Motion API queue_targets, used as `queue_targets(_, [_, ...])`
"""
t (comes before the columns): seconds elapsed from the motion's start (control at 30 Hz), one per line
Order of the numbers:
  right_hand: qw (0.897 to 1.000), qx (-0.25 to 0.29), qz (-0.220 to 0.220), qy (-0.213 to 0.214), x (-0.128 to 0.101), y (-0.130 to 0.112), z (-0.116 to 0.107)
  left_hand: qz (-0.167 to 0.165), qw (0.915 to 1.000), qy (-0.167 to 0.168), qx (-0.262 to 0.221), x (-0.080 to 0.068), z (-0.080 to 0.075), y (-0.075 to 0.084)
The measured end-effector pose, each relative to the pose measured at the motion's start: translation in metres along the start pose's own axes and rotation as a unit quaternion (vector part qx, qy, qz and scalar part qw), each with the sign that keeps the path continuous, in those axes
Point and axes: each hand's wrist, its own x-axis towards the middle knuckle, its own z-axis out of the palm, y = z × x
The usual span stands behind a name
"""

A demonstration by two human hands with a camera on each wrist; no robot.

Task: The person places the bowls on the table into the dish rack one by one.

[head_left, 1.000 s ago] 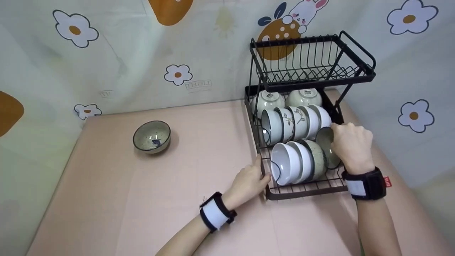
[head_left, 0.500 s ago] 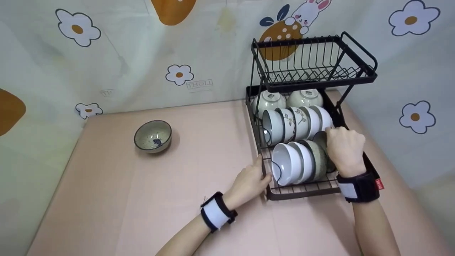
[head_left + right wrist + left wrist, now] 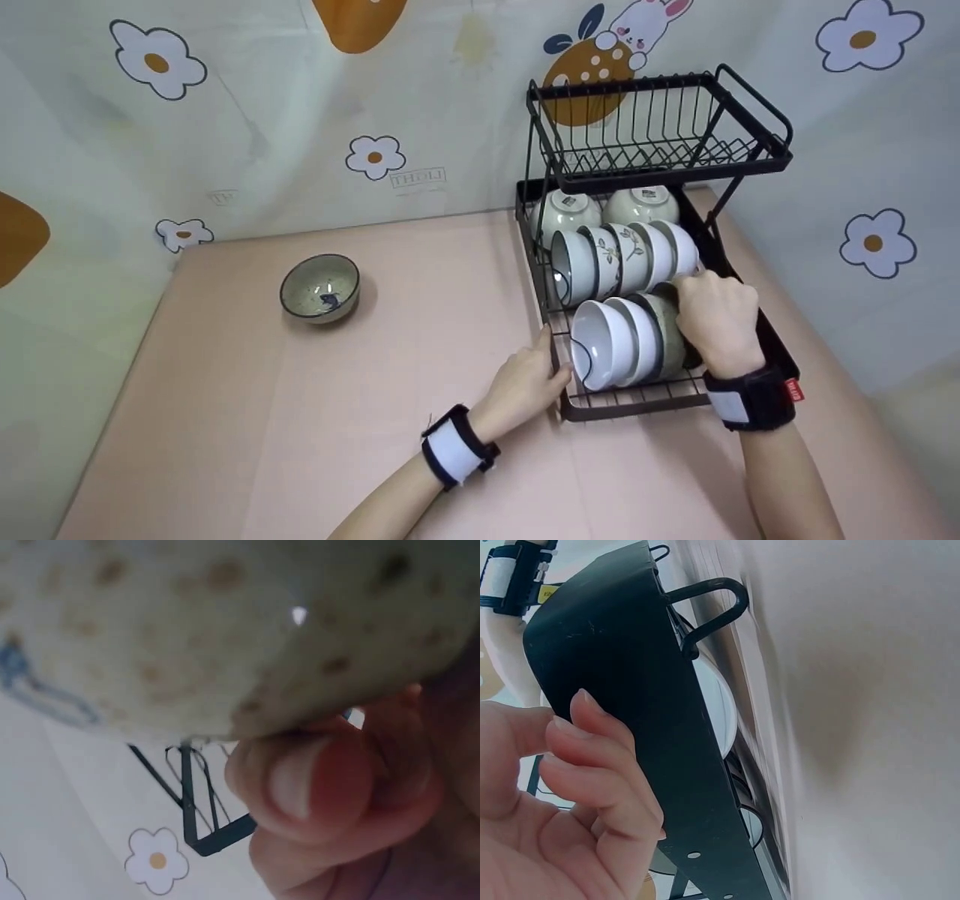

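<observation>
A black two-tier dish rack [image 3: 634,401] stands at the right of the pink table. Its lower tier carries several bowls on edge. My right hand [image 3: 716,319] grips a speckled bowl [image 3: 225,630] at the right end of the front row [image 3: 615,345], thumb [image 3: 315,780] under its rim. In the head view my hand hides most of that bowl. My left hand [image 3: 525,382] holds the rack's front left edge [image 3: 630,727], with its fingers [image 3: 592,757] curled against the black rim.
A second speckled bowl [image 3: 320,287] sits upright on the table at the left. The rack's upper basket [image 3: 652,127] holds nothing. Behind the front row stand more white bowls [image 3: 622,259]. A flower-printed curtain [image 3: 375,157] backs the table.
My right hand has moved left and slightly down with the speckled bowl, bringing it up against the front row. The left hand has stayed on the rack edge.
</observation>
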Motion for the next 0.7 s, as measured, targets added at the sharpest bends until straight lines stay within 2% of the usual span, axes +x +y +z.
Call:
queue_targets(0.27, [0.999, 0.018, -0.014, -0.046, -0.0019, 0.0001, -0.0004, 0.009, 0.9998, 0.004, 0.014, -0.0003, -0.0002, -0.0007])
queue_targets(0.43, [0.997, 0.018, -0.007, -0.081, -0.0019, -0.0017, -0.0023, 0.008, 0.9999, 0.004, 0.012, -0.0002, 0.0001, -0.0007])
queue_targets(0.7, [0.995, 0.040, -0.010, -0.091, -0.0015, -0.0045, -0.0054, 0.006, 0.9999, 0.002, 0.016, -0.0002, -0.0010, 0.0000])
